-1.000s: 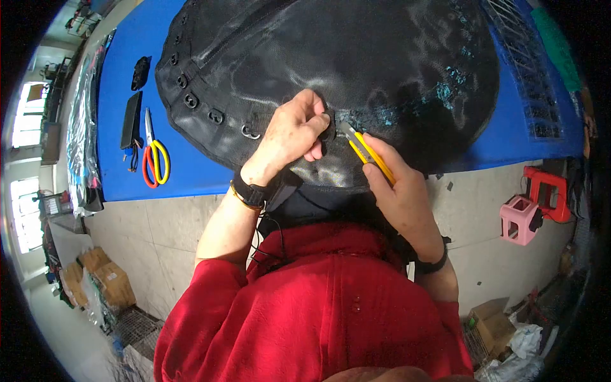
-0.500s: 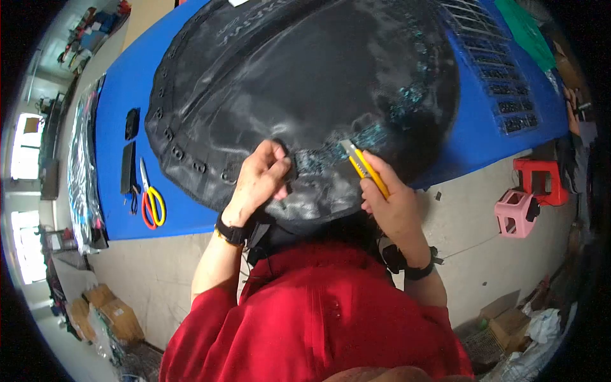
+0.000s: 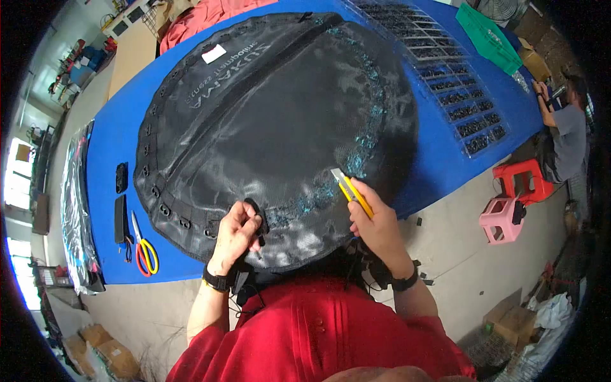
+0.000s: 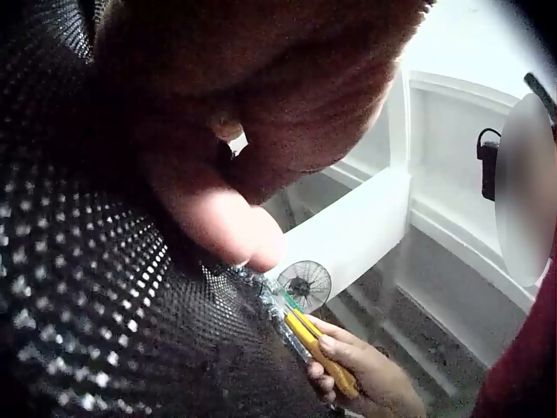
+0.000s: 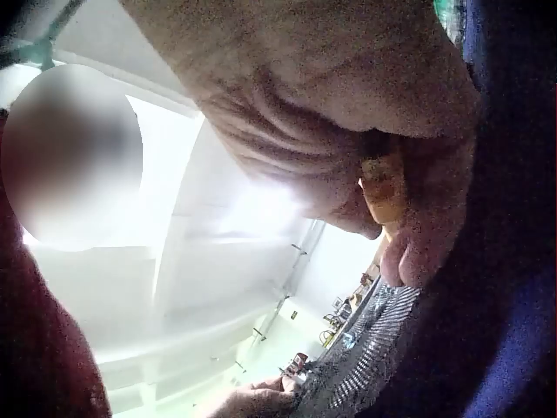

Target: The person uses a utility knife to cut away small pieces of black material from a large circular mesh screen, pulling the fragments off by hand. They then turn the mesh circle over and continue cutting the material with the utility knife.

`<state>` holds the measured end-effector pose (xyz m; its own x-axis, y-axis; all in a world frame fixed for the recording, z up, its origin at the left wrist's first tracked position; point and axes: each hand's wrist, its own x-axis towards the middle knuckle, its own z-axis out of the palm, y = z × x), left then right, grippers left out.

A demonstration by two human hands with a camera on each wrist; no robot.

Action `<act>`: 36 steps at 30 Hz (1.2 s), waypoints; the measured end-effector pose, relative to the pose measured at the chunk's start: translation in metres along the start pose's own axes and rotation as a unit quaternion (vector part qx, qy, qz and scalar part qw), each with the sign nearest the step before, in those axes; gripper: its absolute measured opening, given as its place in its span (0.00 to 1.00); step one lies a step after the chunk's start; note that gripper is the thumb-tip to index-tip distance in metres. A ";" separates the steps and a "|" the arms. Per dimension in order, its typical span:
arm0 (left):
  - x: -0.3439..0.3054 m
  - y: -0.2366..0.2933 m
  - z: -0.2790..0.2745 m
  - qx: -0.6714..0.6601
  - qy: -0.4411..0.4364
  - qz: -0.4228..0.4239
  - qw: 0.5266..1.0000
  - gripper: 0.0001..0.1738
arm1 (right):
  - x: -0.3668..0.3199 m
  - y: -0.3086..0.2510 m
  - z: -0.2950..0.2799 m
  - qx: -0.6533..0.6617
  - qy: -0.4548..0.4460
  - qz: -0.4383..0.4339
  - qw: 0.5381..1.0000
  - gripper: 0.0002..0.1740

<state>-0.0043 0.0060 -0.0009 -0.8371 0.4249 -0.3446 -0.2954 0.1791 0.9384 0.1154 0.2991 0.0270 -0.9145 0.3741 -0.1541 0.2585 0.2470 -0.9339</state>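
Note:
A round black mesh trampoline mat (image 3: 299, 121), with pale lettering and black clips along its rim, covers much of the blue table. Teal scraps (image 3: 359, 153) lie in a curved band across it. My left hand (image 3: 234, 237) pinches a small black piece (image 3: 257, 213) at the mat's near edge, by the left end of that band; I cannot tell whether this piece is part of the mat. My right hand (image 3: 379, 229) grips a yellow utility knife (image 3: 354, 196) over the mat, its blade out and pointing away from me. The left wrist view shows the left fingertips (image 4: 261, 248) close to the mesh.
Scissors (image 3: 146, 251) with red and yellow handles lie left of the mat, beside two black items. At the back right is a clear compartment tray (image 3: 474, 143) of small black parts, near a green bin (image 3: 487, 38). Another person (image 3: 566, 130) and plastic stools (image 3: 525, 180) are at the right.
The head view has tilted up, showing more of the mat and table. The knife has moved right, away from my left fingertips. My left hand stays pinched near the same edge of the mat.

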 end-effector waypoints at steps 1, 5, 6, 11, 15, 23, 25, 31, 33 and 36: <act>-0.002 0.005 0.001 0.005 0.001 -0.006 1.000 0.06 | 0.000 0.000 0.002 -0.006 0.004 -0.001 1.000 0.27; -0.002 0.008 0.001 0.024 0.002 -0.011 1.000 0.06 | 0.001 -0.001 -0.001 0.003 -0.001 0.014 1.000 0.28; -0.001 0.007 0.000 0.021 -0.004 -0.014 1.000 0.05 | 0.003 0.001 -0.001 0.013 -0.003 0.021 1.000 0.28; 0.000 0.001 -0.001 -0.015 -0.003 -0.024 1.000 0.06 | 0.009 -0.007 -0.005 0.063 -0.018 0.084 0.994 0.26; 0.002 0.000 -0.003 -0.002 -0.010 -0.019 1.000 0.06 | 0.012 -0.013 -0.004 0.051 -0.022 0.092 0.994 0.26; 0.006 -0.001 -0.006 -0.043 -0.018 -0.024 0.999 0.06 | 0.019 -0.005 0.000 0.061 -0.015 0.097 0.993 0.25; 0.008 -0.002 -0.006 -0.033 -0.015 -0.025 0.999 0.05 | 0.022 -0.005 0.001 0.057 -0.009 0.092 0.994 0.25; 0.018 0.005 -0.004 -0.023 -0.007 -0.021 0.999 0.05 | 0.037 -0.007 0.002 0.059 -0.011 0.065 0.996 0.25; 0.022 0.006 -0.003 -0.017 0.002 -0.021 1.000 0.05 | 0.042 -0.010 0.003 0.045 -0.007 0.068 0.997 0.26; 0.022 0.012 -0.004 -0.019 -0.010 -0.012 1.000 0.05 | 0.045 -0.012 0.003 0.024 -0.019 0.049 0.998 0.25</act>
<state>-0.0282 0.0141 0.0028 -0.8206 0.4387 -0.3663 -0.3325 0.1548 0.9303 0.0699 0.3100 0.0306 -0.8973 0.3591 -0.2566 0.3327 0.1684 -0.9279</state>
